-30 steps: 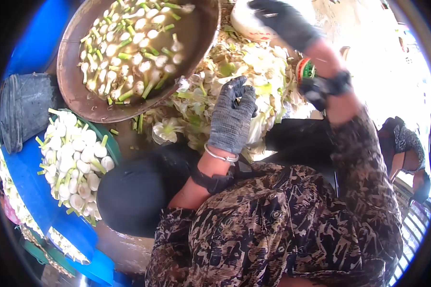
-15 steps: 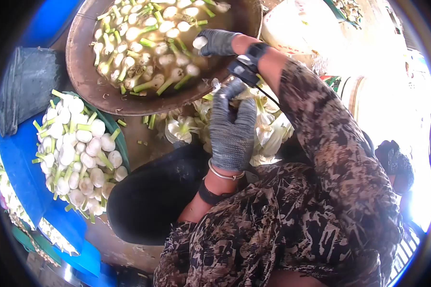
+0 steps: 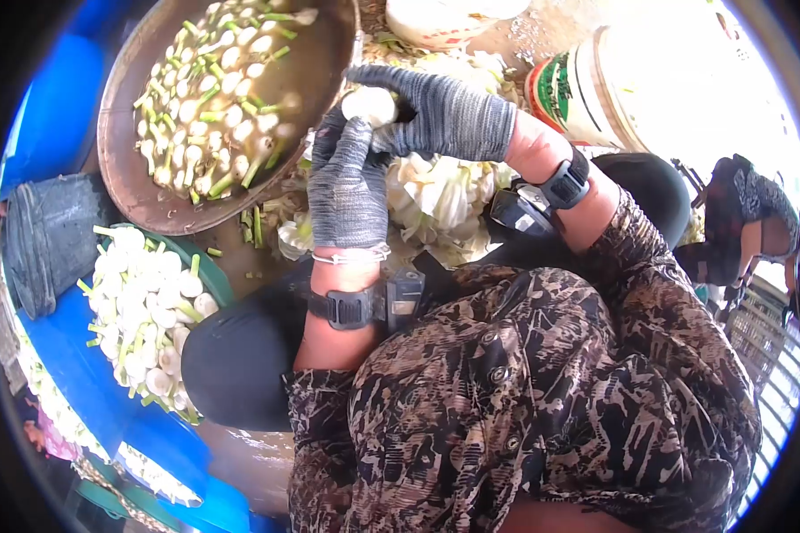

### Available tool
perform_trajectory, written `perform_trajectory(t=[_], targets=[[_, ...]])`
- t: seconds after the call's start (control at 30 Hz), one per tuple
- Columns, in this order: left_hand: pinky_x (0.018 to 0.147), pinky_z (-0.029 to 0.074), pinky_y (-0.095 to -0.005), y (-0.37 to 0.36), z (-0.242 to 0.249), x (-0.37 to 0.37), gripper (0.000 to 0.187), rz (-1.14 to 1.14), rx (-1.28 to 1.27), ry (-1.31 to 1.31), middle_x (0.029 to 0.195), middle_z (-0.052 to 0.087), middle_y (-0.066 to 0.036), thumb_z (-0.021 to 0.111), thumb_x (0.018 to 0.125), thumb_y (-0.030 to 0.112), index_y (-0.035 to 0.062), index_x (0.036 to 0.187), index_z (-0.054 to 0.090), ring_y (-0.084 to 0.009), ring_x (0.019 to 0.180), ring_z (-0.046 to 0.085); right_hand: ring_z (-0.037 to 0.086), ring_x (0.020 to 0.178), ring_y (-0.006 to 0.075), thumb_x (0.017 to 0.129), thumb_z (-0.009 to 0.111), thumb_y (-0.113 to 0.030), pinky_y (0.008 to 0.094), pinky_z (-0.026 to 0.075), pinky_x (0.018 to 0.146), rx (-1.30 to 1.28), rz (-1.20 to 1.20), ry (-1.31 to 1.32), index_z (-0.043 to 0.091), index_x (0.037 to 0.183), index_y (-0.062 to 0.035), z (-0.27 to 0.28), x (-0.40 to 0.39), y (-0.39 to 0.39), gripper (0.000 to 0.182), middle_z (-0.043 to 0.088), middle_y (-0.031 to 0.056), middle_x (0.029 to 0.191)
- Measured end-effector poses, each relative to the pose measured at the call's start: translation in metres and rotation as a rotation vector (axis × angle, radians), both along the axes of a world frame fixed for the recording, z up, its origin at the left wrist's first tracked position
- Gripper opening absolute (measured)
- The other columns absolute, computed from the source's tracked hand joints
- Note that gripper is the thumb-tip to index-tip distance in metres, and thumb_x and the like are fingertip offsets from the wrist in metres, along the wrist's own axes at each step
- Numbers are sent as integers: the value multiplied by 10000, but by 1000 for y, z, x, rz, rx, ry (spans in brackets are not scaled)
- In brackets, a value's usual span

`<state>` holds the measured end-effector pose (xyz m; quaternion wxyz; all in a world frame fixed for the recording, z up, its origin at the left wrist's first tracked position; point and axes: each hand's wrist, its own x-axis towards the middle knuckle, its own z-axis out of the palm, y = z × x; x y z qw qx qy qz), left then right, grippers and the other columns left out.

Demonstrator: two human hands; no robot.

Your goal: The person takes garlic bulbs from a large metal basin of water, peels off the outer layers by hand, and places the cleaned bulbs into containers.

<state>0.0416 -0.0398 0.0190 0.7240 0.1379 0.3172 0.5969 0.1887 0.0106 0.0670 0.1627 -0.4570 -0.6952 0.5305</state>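
Between my two grey-gloved hands is a white garlic bulb. My right hand is closed round it from the right, fingers above and thumb below. From below, my left hand grips it too, its thumb against the lower side; its other fingers are partly hidden. Just left of the hands stands a wide brown metal pan of murky water, with many garlic bulbs and green stems floating in it. Under the hands lies a heap of pale peeled skins.
Trimmed garlic bulbs fill a green basin at the left, by my knee. A dark bucket and blue sheeting lie beyond. A white tub stands at the upper right; another person is at the right edge.
My right hand has come back from the pan's edge with the bulb. My left hand has moved left and up and now meets it at the bulb. The view has shifted right.
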Motion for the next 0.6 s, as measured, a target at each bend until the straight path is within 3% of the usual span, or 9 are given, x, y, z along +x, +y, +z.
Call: perform_trajectory(t=[0.1, 0.13, 0.2, 0.3, 0.4, 0.53, 0.6], targets=[[804, 579, -353, 0, 1, 8, 254, 93, 15, 101, 1119, 597, -117, 616, 897, 71, 47, 1142, 553, -233, 987, 623, 607, 750, 103, 842, 717, -198, 283, 511, 687, 352, -152, -125, 515, 1329, -124, -1, 22, -16, 532, 664, 48, 853], [799, 590, -365, -3, 1, 10, 269, 77, 54, 137, 1132, 586, -129, 616, 899, 74, 38, 1150, 527, -245, 993, 618, 641, 724, 150, 834, 716, -196, 293, 524, 681, 459, -253, -144, 608, 1201, -111, 1, 28, -25, 391, 678, 57, 813], [787, 600, -361, -5, 5, 16, 281, 89, 46, 256, 1114, 580, -132, 621, 900, 76, 26, 1154, 513, -241, 989, 616, 658, 711, 299, 806, 697, -239, 381, 529, 669, 738, -350, -143, 653, 980, -85, -5, 34, -29, 236, 670, 104, 766], [784, 596, -329, -4, 6, 24, 302, 78, 56, 397, 1085, 575, -122, 638, 895, 82, 15, 1157, 502, -208, 967, 610, 664, 678, 253, 794, 711, -140, 340, 535, 639, 836, -379, -175, 678, 908, -84, -1, 32, -32, 132, 670, 94, 749], [774, 584, -291, -5, 6, 33, 308, 69, 112, 547, 1043, 581, -96, 655, 883, 72, 6, 1145, 507, -166, 924, 602, 652, 674, 305, 786, 690, -208, 386, 527, 627, 853, -395, -339, 639, 810, -84, -3, 34, -35, 136, 662, 109, 733], [772, 566, -283, -3, 1, 28, 252, -32, 146, 760, 1004, 598, -68, 656, 881, 64, 4, 1098, 543, -128, 871, 598, 645, 652, 316, 790, 660, -207, 395, 523, 616, 926, -364, -408, 633, 796, -85, -9, 32, -34, 125, 652, 118, 709], [804, 565, -304, -8, 5, 25, 223, -70, 181, 740, 1035, 596, -71, 634, 893, 65, 5, 1092, 552, -132, 895, 600, 639, 648, 317, 772, 643, -146, 383, 519, 613, 848, -396, -400, 622, 796, -88, -8, 30, -35, 66, 651, 120, 708]])
